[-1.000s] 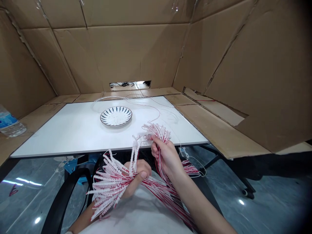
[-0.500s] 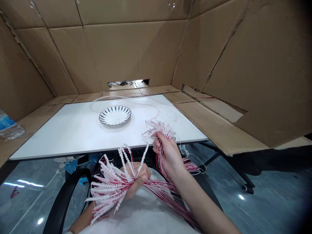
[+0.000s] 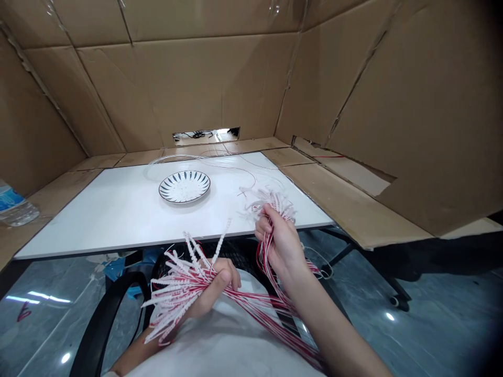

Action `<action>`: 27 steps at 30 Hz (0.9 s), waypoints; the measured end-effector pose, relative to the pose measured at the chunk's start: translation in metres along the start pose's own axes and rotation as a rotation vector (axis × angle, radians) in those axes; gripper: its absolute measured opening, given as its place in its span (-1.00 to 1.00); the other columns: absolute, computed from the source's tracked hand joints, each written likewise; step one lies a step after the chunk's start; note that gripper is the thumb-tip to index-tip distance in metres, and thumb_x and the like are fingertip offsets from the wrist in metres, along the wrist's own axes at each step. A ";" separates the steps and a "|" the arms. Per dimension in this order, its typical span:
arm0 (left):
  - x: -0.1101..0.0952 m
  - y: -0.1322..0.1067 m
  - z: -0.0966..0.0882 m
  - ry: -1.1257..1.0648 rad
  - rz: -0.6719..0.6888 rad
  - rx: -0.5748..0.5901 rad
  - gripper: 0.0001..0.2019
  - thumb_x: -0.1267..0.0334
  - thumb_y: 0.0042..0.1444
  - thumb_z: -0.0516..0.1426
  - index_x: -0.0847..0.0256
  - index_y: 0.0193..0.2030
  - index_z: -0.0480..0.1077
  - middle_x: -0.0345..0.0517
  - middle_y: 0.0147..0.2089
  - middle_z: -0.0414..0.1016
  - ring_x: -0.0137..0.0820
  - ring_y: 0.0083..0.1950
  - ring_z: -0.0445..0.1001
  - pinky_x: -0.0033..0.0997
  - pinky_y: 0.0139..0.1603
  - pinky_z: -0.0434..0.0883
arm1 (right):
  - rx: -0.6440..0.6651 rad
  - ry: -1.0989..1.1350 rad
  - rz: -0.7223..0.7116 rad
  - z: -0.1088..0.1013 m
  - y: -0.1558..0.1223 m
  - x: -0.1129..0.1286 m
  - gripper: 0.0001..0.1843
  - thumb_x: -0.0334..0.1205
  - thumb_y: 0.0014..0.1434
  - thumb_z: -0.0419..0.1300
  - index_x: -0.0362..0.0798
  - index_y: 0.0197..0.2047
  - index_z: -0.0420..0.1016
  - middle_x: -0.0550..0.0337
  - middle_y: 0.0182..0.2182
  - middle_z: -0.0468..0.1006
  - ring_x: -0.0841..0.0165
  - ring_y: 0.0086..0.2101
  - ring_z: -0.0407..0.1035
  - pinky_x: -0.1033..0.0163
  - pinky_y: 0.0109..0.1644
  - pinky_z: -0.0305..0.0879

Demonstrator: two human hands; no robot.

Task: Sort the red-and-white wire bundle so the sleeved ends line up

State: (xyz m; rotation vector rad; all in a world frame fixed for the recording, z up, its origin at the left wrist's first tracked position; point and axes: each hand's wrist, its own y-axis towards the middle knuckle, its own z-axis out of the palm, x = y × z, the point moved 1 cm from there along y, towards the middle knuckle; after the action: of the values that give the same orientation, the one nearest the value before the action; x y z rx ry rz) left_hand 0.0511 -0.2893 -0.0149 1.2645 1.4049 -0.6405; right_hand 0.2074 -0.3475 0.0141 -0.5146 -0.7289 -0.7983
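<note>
Since the earlier frame your right grip has shifted rightward, just above the edge of the white counter. The red-and-white beaded wire bundle spans both hands, held off the counter, apparently to keep strands separated. Your left grip clenches one end; your right pinches the other.

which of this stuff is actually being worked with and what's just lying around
In use: left hand, right hand, red-and-white strands with white beaded ends

Lying about: blue-and-white plate, plastic water bottle, white tabletop, cardboard walls
</note>
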 end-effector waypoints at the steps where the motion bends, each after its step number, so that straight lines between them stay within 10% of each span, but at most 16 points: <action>1: -0.001 0.001 0.000 -0.035 -0.022 -0.007 -0.53 -0.03 0.28 -0.17 0.22 -0.46 0.31 -0.08 -0.43 0.40 -0.35 -0.31 0.44 -0.31 -0.19 0.36 | 0.038 -0.044 0.019 0.001 -0.002 -0.002 -0.63 -0.17 -0.22 0.40 -0.10 -0.53 0.25 0.46 -0.76 0.06 0.61 -0.70 -0.11 0.46 -0.67 -0.15; 13: 0.006 0.012 0.003 0.102 -0.209 -0.057 -0.48 -0.04 0.28 -0.17 0.20 -0.56 0.30 -0.16 -0.50 0.37 -0.38 -0.38 0.34 -0.31 -0.19 0.26 | 0.334 -0.446 0.171 0.008 -0.022 -0.026 -0.70 -0.10 -0.06 0.30 -0.15 -0.52 0.36 0.42 -0.78 0.08 0.60 -0.72 -0.11 0.44 -0.68 -0.21; 19: 0.005 0.016 0.003 0.137 -0.325 -0.036 -0.46 -0.09 0.22 -0.14 0.19 -0.64 0.28 -0.18 -0.55 0.25 -0.37 -0.40 0.28 -0.23 -0.11 0.25 | 0.512 -0.422 0.228 0.008 -0.025 -0.025 -0.75 -0.19 -0.11 0.34 -0.11 -0.52 0.35 0.30 -0.67 0.32 0.47 -0.71 0.16 0.36 -0.70 0.11; 27: 0.003 0.014 0.002 0.080 -0.226 -0.077 -0.56 -0.01 0.25 -0.10 0.21 -0.52 0.30 -0.20 -0.50 0.29 -0.41 -0.38 0.30 -0.33 -0.17 0.29 | 0.461 -0.448 0.148 0.006 -0.021 -0.025 -0.77 -0.20 -0.05 0.29 -0.10 -0.50 0.31 0.34 -0.68 0.26 0.50 -0.68 0.11 0.40 -0.66 0.03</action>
State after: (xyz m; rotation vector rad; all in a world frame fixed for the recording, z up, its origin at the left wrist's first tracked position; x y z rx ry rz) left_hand 0.0654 -0.2863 -0.0149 1.0894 1.6386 -0.6869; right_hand 0.1768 -0.3444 0.0021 -0.3226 -1.2361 -0.3538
